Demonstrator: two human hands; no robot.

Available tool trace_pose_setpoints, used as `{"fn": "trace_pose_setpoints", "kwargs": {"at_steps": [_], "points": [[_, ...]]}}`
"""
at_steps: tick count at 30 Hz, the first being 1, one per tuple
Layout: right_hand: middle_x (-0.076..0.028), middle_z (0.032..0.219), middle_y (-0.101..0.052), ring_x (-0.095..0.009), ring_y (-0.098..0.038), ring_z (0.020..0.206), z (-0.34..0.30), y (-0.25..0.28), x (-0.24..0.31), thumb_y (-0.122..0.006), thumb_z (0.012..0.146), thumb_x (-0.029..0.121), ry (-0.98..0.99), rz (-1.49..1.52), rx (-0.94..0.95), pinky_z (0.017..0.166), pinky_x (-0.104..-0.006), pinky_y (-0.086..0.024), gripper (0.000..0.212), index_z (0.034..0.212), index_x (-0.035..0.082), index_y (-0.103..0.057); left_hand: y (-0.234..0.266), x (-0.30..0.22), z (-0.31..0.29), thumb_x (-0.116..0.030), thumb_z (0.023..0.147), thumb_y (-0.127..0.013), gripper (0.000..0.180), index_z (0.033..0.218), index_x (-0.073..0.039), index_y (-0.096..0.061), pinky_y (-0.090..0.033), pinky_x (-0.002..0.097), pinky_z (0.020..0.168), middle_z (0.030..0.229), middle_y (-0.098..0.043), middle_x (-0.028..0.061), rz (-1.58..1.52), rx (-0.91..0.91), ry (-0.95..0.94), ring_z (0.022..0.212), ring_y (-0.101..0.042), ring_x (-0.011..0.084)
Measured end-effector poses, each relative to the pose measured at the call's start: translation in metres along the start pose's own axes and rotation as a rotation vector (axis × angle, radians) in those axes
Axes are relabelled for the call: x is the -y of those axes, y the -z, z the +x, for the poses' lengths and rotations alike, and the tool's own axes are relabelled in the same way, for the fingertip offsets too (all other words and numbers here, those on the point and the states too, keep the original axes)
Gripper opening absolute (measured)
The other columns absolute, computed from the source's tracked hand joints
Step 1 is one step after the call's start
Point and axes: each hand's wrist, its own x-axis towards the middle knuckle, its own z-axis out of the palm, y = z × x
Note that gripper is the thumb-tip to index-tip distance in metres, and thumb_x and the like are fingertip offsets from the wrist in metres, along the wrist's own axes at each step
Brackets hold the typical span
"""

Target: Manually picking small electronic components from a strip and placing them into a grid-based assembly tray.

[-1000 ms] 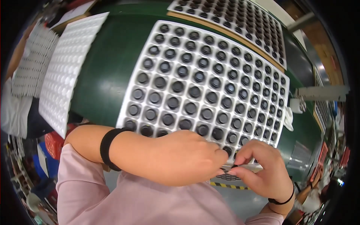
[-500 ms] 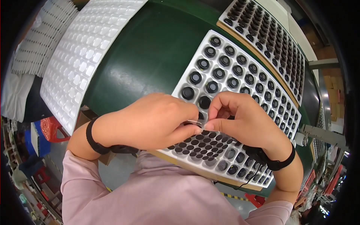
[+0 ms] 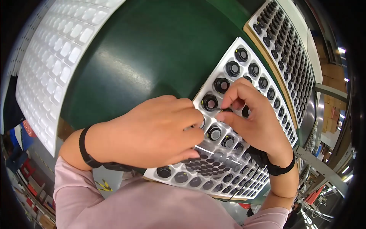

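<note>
My left hand (image 3: 164, 129) is closed, its thumb at the edge of a clear plastic sheet (image 3: 219, 154). Rows of round black stickers (image 3: 206, 166) show on that sheet, which lies over the near part of a white moulded tray (image 3: 153, 174). Black round lens-like parts (image 3: 215, 133) fill many of the tray's pockets. Above the tray, my right hand (image 3: 251, 114) pinches a small dark piece (image 3: 226, 110) between thumb and forefinger; its exact kind is too small to tell. Beside those fingertips sits another black round part (image 3: 209, 102).
The tray rests on a green table (image 3: 145, 49). At the left leans a blank white moulded tray (image 3: 51, 68). A second filled tray (image 3: 284, 42) stands at the far right on a brown board. Metal rails (image 3: 331, 91) run along the right side.
My hands, together at the sheet's edge before, have come apart. The right has risen to the tray's far-left rows with a small dark piece; the left stays by the sheet. The view has shifted.
</note>
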Motion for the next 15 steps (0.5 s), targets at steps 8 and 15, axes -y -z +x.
{"fn": "trace_pose_setpoints", "kwargs": {"at_steps": [8,15], "points": [[-0.003,0.09,-0.05,-0.015,-0.047,0.083,0.013,-0.002,-0.008,-0.066,0.087,-0.005,-0.021,-0.171,0.039,0.073,-0.0275,-0.04,0.01,0.092,0.002,-0.06,-0.013,0.002,-0.002,-0.033,0.068,-0.083,0.032,0.074,-0.009,-0.063,-0.041,0.0527,0.11,0.13,-0.065,0.0093,0.22,-0.101,-0.059,0.129,-0.055,0.0252],[-0.004,0.088,-0.049,-0.017,-0.046,0.08,0.014,-0.003,-0.007,-0.067,0.087,-0.004,-0.03,-0.233,0.033,0.071,-0.0286,-0.039,0.009,0.091,0.001,-0.061,-0.017,0.002,-0.001,-0.037,0.069,-0.082,0.033,0.073,-0.01,-0.062,-0.035,0.0538,0.116,0.131,-0.066,0.0088,0.275,-0.055,-0.044,0.135,-0.052,0.0244]]}}
